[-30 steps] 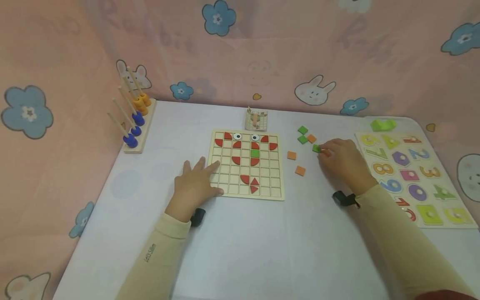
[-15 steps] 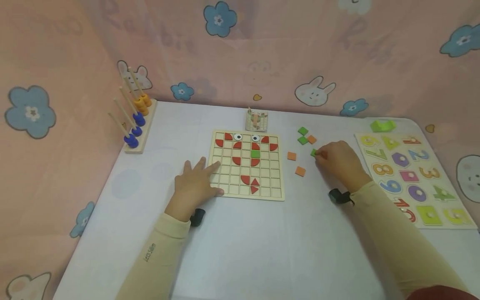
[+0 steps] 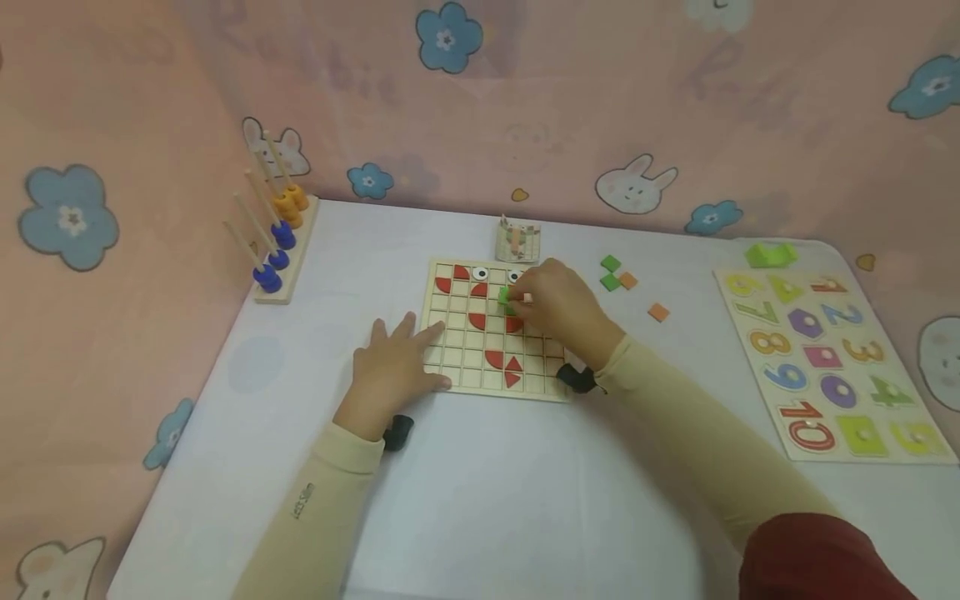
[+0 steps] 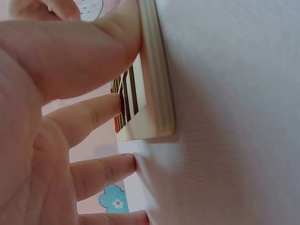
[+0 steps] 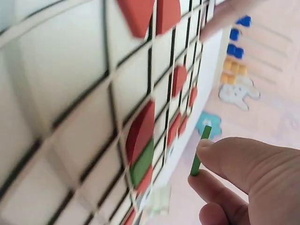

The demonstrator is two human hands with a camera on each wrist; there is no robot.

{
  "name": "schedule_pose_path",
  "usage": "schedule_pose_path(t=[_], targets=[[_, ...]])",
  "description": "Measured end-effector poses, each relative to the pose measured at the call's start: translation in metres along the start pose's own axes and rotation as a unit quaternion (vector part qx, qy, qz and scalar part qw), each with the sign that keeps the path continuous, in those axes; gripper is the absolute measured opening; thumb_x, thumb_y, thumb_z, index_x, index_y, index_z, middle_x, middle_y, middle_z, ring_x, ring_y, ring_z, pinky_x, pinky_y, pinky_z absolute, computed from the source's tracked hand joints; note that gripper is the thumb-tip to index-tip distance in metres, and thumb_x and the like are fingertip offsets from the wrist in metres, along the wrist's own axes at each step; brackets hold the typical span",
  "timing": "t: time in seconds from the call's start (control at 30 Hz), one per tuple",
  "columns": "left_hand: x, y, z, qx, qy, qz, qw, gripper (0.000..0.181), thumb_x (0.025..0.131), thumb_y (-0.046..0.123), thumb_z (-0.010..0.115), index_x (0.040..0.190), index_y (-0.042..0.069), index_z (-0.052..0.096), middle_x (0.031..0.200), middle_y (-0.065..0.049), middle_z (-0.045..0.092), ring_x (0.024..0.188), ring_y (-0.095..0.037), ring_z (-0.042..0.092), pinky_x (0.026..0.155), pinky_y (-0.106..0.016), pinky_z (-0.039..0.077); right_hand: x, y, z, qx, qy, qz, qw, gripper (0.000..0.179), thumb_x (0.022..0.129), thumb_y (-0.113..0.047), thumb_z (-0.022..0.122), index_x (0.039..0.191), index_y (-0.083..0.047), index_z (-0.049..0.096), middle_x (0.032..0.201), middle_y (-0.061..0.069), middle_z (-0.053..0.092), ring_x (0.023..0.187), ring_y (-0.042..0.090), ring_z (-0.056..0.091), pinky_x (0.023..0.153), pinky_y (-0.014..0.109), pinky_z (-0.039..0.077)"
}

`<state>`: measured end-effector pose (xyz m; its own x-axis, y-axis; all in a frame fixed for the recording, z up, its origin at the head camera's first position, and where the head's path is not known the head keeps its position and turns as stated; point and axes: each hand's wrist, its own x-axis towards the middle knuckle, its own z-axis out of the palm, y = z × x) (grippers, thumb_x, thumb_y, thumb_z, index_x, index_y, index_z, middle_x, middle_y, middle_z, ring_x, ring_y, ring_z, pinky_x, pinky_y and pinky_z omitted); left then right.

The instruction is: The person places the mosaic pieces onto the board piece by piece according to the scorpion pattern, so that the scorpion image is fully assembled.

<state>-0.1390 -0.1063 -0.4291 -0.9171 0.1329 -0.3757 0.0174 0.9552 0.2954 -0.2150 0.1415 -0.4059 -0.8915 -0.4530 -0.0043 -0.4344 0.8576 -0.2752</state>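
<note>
A wooden grid board (image 3: 453, 337) lies mid-table with red quarter-round and triangular pieces, a green square and two eye pieces in its cells. My left hand (image 3: 393, 371) rests at its left edge, fingers spread; in the left wrist view the thumb (image 4: 93, 51) lies along the board's rim (image 4: 161, 93). My right hand (image 3: 566, 308) is over the board's upper right, pinching a green square tile (image 5: 201, 150) between thumb and finger. In the right wrist view that tile is on edge, apart from the board, and a placed green tile (image 5: 142, 164) shows beside red pieces.
Green tiles (image 3: 611, 263) and orange tiles (image 3: 658, 312) lie right of the board. A patterned card (image 3: 517, 241) stands behind it. A bead-peg counter (image 3: 285, 250) is at back left; a number puzzle board (image 3: 832, 367) and a bright green block (image 3: 771, 255) are at right.
My right hand has picked up a green tile from the loose pieces and carried it left over the board. An orange tile it covered now shows. My left hand stays in place.
</note>
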Motion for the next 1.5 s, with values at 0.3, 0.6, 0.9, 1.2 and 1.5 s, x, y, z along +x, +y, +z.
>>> schedule_pose_path(t=[0.3, 0.6, 0.9, 1.2, 1.5], targets=[[0.003, 0.002, 0.003, 0.009, 0.002, 0.008, 0.9999, 0.094, 0.084, 0.052, 0.087, 0.165, 0.034, 0.041, 0.174, -0.014, 0.025, 0.156, -0.055, 0.015, 0.107, -0.074, 0.037, 0.02, -0.016, 0.021, -0.028, -0.009, -0.059, 0.9978, 0.011, 0.098, -0.016, 0.079, 0.105, -0.011, 0.086, 0.101, 0.002, 0.08, 0.099, 0.021, 0.07, 0.105, 0.04, 0.046], [0.003, 0.002, 0.003, 0.013, 0.006, 0.012, 0.9998, 0.093, 0.084, 0.052, 0.087, 0.164, 0.035, 0.042, 0.173, -0.015, 0.026, 0.155, -0.055, 0.016, 0.106, -0.074, 0.038, 0.018, -0.02, 0.028, -0.054, -0.039, -0.046, 0.9967, 0.02, 0.101, -0.011, 0.072, 0.118, -0.013, 0.083, 0.122, 0.005, 0.073, 0.107, 0.028, 0.059, 0.099, 0.041, 0.049], [0.002, 0.003, 0.002, 0.007, 0.007, 0.009, 0.9999, 0.093, 0.085, 0.051, 0.087, 0.164, 0.034, 0.042, 0.173, -0.015, 0.026, 0.156, -0.055, 0.015, 0.107, -0.075, 0.037, 0.011, -0.016, 0.027, -0.038, -0.054, -0.017, 0.9977, 0.031, 0.103, -0.011, 0.064, 0.13, -0.017, 0.076, 0.137, 0.006, 0.062, 0.125, 0.03, 0.052, 0.109, 0.047, 0.044], [0.001, 0.003, 0.002, 0.001, 0.008, 0.005, 1.0, 0.094, 0.084, 0.05, 0.088, 0.164, 0.034, 0.042, 0.174, -0.015, 0.024, 0.156, -0.055, 0.013, 0.108, -0.076, 0.035, -0.015, 0.042, 0.014, -0.007, -0.001, 0.086, 0.9963, 0.034, 0.106, -0.019, 0.06, 0.135, -0.005, 0.07, 0.136, 0.014, 0.063, 0.125, 0.035, 0.052, 0.108, 0.052, 0.043], [0.001, -0.001, 0.003, -0.002, 0.009, 0.001, 1.0, 0.093, 0.085, 0.048, 0.088, 0.164, 0.033, 0.042, 0.174, -0.016, 0.024, 0.156, -0.056, 0.013, 0.107, -0.076, 0.035, -0.048, 0.1, 0.001, -0.018, 0.026, 0.198, 0.9797, 0.039, 0.105, -0.02, 0.054, 0.134, 0.003, 0.069, 0.136, 0.028, 0.057, 0.117, 0.047, 0.047, 0.098, 0.062, 0.045]])
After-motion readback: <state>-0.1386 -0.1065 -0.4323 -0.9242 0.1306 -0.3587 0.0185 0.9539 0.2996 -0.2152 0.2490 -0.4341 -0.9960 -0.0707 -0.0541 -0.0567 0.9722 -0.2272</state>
